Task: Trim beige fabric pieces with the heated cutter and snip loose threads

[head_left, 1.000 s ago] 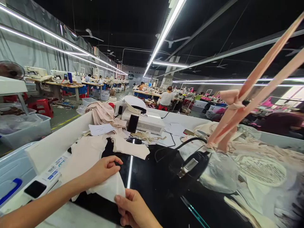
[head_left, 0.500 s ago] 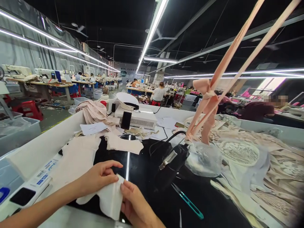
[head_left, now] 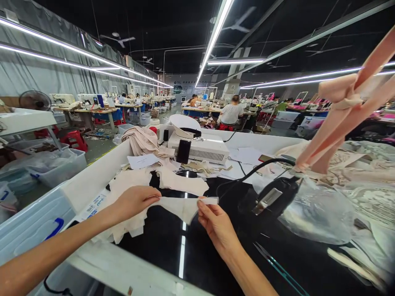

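Cloth edge (head_left: 181, 204) now taut from left hand (head_left: 135, 201) to right hand (head_left: 216, 224)

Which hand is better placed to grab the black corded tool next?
Right, likely. The right hand pinches the fabric piece nearest the black corded tool; the left hand holds its other end.

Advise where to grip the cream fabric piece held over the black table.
By its two ends. The fabric piece is thin and limp, sagging mid-span, so pinch it thumb to finger. Take the narrow right tab from the near side, as the right hand does; take the wider left end from the left, as the left hand does.
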Tool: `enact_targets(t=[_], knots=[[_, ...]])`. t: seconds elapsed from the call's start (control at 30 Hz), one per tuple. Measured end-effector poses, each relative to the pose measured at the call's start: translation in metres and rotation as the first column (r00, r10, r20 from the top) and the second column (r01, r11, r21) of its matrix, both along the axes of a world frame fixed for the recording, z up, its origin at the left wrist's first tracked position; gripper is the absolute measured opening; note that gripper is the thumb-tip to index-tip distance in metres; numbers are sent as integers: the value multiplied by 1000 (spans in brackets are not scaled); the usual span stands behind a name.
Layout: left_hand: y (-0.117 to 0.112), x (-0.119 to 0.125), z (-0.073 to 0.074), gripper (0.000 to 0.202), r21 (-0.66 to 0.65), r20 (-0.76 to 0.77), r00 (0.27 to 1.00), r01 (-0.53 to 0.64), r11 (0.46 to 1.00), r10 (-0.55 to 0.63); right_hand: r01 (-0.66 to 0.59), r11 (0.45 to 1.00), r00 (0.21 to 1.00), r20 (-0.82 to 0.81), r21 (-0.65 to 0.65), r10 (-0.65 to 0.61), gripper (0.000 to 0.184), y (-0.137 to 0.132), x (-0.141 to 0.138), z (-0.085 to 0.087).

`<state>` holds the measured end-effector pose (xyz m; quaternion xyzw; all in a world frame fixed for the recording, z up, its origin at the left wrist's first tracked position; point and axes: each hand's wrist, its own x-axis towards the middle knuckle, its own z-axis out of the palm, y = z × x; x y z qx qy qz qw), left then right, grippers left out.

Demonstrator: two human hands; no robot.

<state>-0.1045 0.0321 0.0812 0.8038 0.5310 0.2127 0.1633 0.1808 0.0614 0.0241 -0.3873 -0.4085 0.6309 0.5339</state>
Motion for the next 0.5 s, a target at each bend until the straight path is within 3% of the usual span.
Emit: enact_targets(t=[0.1,0.2,0.27,0.33,0.5], knots=[[-12,-10,5,28,173,-167,980,137,975,-108,-11,995,988,154,95,-4,46,-9,5,5],[-30,-15,3,19,46,-285,932,248,968,-225,-126,981,941,331,149,71,26,-31,10,-3],[-41,-14,-2,19,-38,-327,910,255,966,-254,-206,967,898,421,153,124,14,-46,13,-15],[-46,-8,-9,20,-34,-347,903,260,965,-255,-274,947,849,505,165,157,6,-58,19,-26],[-43,30,-34,14,95,-257,928,301,949,-269,-435,864,663,740,254,116,20,-69,34,-38]])
